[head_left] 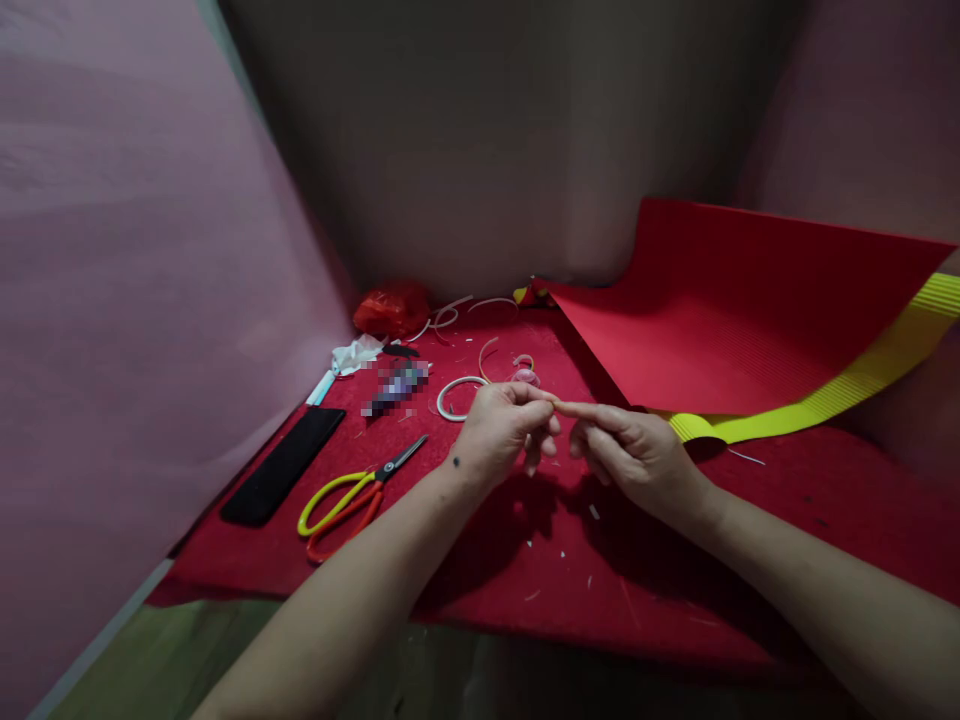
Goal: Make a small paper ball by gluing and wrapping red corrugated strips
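My left hand (501, 430) and my right hand (637, 455) meet above the middle of the red cloth-covered table (570, 580). The thumb and fingers of my left hand pinch together at the tip of my right index finger, which points left. My right hand's other fingers curl under. Whatever is pinched between the fingertips is too small to make out. A white paper ring (459, 397) lies just behind my left hand, with small pink curls (525, 372) beside it.
Yellow-and-red scissors (352, 497) lie left of my left arm. A black flat case (283, 465) sits at the table's left edge. A red corrugated sheet (720, 310) over a yellow one (825, 395) leans at the back right. A red plastic bag (391, 308) and paper strips (457, 310) lie at the back.
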Demonstrator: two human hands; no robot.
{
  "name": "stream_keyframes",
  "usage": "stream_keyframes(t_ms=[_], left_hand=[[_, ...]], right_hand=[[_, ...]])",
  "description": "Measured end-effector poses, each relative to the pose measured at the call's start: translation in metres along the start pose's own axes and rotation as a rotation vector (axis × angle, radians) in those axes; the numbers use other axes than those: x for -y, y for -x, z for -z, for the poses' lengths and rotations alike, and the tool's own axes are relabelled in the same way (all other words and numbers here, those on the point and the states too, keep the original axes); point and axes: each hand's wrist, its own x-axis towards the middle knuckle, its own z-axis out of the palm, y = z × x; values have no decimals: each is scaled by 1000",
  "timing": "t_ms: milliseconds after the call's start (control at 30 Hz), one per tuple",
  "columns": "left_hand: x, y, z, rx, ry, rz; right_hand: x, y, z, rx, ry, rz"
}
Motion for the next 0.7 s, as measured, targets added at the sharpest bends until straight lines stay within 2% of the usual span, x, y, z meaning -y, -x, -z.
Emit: stream_keyframes(t_ms=[133, 300, 567, 700], left_hand=[[2, -4, 7, 80, 82, 9], [2, -5, 11, 117, 108, -9], [0, -3, 10, 72, 18, 18], [-2, 0, 6, 40, -40, -13]], right_hand=[[4, -5, 3, 11, -227, -149], [1, -9, 7, 38, -461, -212], [7, -7, 4, 18, -289, -194], [11, -4, 3, 12, -227, -170]])
